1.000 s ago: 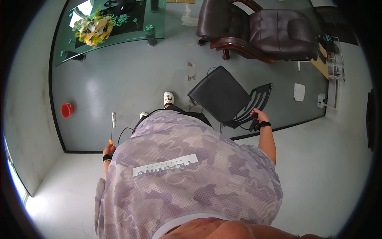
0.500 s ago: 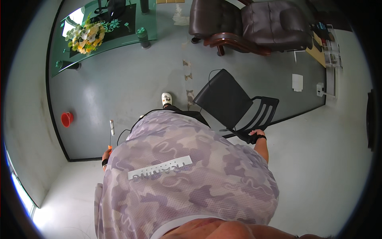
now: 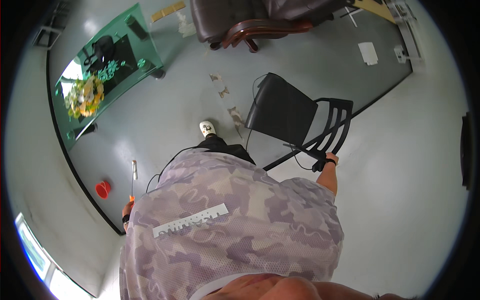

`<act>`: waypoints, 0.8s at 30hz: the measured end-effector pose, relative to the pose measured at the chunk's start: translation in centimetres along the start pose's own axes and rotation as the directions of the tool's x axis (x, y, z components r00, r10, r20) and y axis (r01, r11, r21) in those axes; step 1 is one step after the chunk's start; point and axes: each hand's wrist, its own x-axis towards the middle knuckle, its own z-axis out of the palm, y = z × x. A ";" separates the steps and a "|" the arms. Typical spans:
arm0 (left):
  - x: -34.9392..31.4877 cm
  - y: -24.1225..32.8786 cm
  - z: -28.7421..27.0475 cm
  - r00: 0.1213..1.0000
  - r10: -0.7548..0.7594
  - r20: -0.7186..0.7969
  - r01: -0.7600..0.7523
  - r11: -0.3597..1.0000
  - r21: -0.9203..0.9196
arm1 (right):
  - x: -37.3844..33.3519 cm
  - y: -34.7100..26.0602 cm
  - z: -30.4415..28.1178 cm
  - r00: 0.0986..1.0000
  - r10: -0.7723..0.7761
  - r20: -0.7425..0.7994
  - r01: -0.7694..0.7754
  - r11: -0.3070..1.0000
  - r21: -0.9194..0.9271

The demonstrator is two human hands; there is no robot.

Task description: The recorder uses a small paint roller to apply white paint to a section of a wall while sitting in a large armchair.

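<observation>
At the lower left, my left hand (image 3: 127,207) is closed around the orange handle of a small paint roller (image 3: 134,172). Its thin rod points away from me and ends in a pale cylinder. My right hand (image 3: 331,158) is at the near side of a black chair (image 3: 285,110), its fingers curled by the chair's frame and partly hidden. The chair has a flat seat and a slatted back, and a thin black cable loops beside it. My shirt covers the middle of the view; one white shoe (image 3: 207,128) shows beyond it.
A red bucket (image 3: 103,189) stands on the floor at left, near the wall. Farther off is a green glass table (image 3: 145,50) with a flower bouquet (image 3: 86,96). A brown leather armchair (image 3: 230,17) stands at the back. White paper (image 3: 368,53) lies near the right wall.
The view has turned, so the table and armchair sit farther left and the red bucket lower. My right hand appears slightly higher beside the chair. The left hand still holds the roller.
</observation>
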 end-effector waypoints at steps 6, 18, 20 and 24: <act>-2.5 6.2 3.6 0.995 0.103 -0.001 -0.103 0.991 0.090 | -2.7 -2.9 -2.8 0.964 -0.110 -0.241 0.093 0.993 -0.078; -13.3 15.3 14.1 0.957 0.272 0.101 -0.287 0.937 0.197 | 0.9 -10.8 -6.1 0.935 -0.292 0.201 0.308 0.950 -0.055; -13.8 15.8 15.3 0.962 0.247 0.120 -0.269 0.935 0.230 | 3.2 -10.3 -6.0 0.952 -0.292 0.092 0.299 0.951 -0.080; -9.1 15.9 16.4 0.962 0.212 0.174 -0.258 0.915 0.311 | 5.6 -13.8 -5.3 0.930 -0.366 0.021 0.365 0.930 0.029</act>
